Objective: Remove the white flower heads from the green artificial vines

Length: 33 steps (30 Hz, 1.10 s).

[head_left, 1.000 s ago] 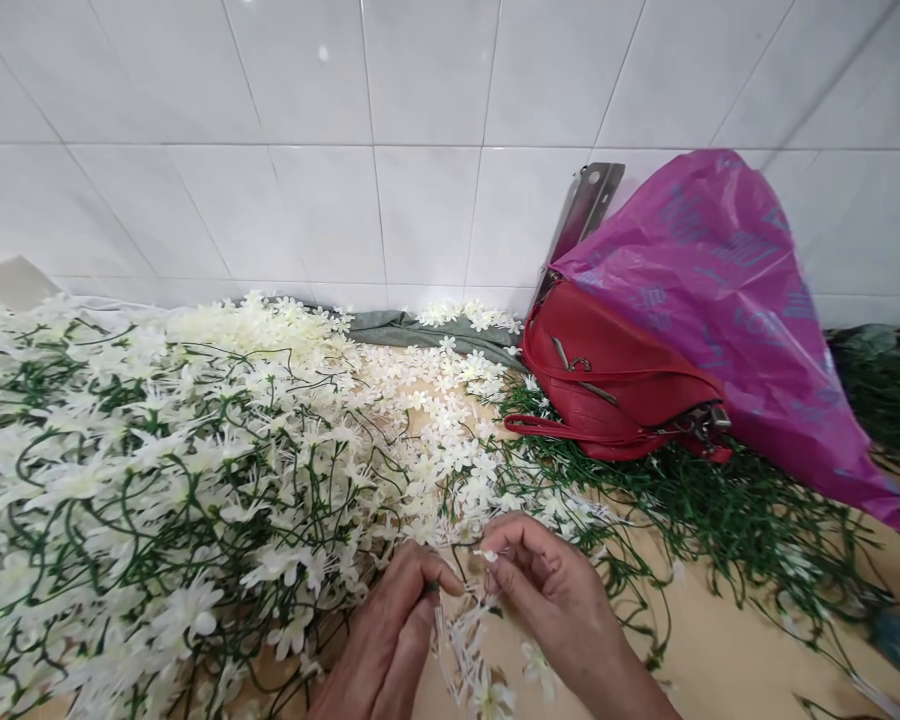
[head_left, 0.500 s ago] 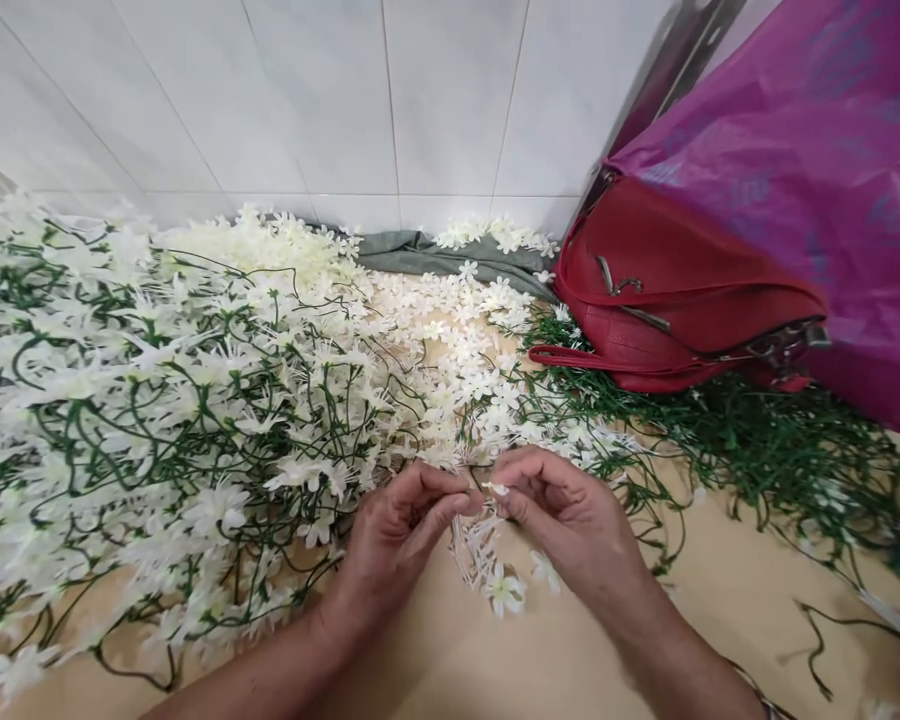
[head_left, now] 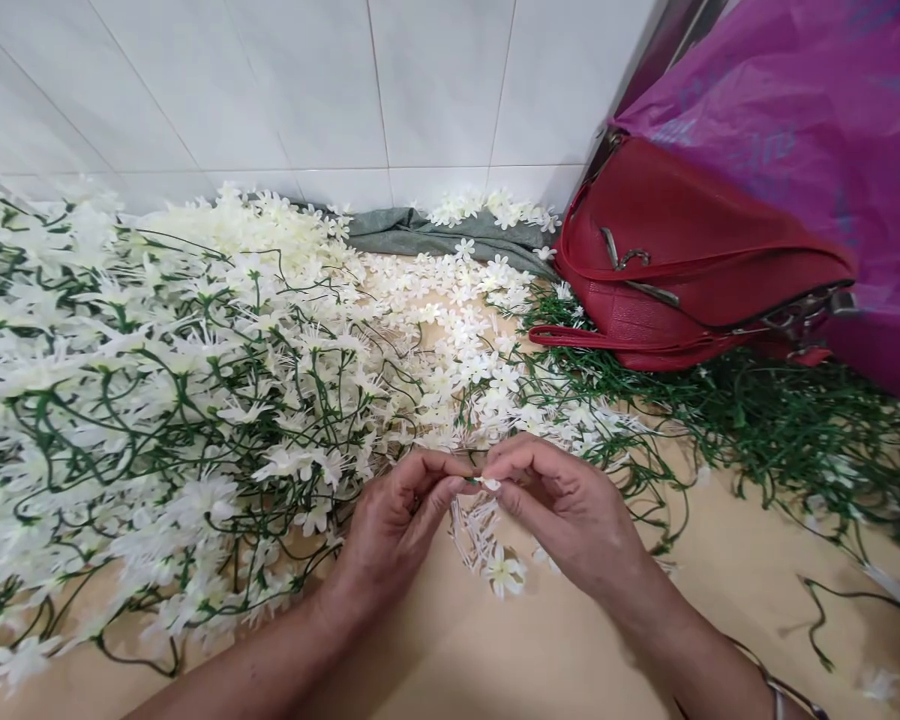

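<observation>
My left hand (head_left: 405,510) pinches a thin green stem between thumb and forefinger; most of it is hidden by the fingers. Opposite it, my right hand (head_left: 562,505) grips a small white artificial flower (head_left: 489,484) by fingertips. The flower's yellowish base meets the green stem tip, and the fingertips of both hands nearly touch. Just below the hands lie a bunch of white stamens (head_left: 474,532) and a loose white blossom (head_left: 505,572) on the tan table (head_left: 450,660).
Left, a large heap of white flowers on green stems (head_left: 157,400). Loose white blossoms (head_left: 465,340) spread behind the hands. At right, bare green stems (head_left: 780,420) lie beneath a red handbag (head_left: 690,270), beside a purple plastic bag (head_left: 810,130). A grey cloth (head_left: 427,235) lies along the tiled wall (head_left: 307,90).
My hands have come closer together, and the flower base now meets the stem tip where a gap showed before. The view has shifted slightly.
</observation>
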### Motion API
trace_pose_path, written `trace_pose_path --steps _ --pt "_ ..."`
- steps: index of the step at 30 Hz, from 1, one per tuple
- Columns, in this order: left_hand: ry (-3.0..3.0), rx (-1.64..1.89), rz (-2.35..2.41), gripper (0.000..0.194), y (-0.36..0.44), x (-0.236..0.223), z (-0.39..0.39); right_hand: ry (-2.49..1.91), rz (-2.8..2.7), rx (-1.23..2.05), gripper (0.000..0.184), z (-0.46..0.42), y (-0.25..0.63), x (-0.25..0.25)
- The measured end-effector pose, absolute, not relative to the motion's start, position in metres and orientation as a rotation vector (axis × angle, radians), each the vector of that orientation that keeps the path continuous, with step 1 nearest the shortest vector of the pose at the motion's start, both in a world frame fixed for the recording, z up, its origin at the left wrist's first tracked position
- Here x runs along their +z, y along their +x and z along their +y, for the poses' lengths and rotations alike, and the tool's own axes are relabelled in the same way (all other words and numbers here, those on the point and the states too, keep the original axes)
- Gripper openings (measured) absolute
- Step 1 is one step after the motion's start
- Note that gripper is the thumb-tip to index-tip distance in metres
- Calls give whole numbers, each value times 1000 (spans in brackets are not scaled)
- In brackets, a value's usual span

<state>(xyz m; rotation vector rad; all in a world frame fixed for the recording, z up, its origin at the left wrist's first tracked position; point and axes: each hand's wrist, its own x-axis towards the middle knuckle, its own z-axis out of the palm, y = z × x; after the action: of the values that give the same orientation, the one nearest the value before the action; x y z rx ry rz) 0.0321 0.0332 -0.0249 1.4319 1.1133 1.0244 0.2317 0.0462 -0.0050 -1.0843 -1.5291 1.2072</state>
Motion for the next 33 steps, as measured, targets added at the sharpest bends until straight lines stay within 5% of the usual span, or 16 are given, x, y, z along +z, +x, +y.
trace_pose_path --steps 33 --pt "1600 933 1161 18 32 -19 34 -1162 -1513 1318 8 45 225 -6"
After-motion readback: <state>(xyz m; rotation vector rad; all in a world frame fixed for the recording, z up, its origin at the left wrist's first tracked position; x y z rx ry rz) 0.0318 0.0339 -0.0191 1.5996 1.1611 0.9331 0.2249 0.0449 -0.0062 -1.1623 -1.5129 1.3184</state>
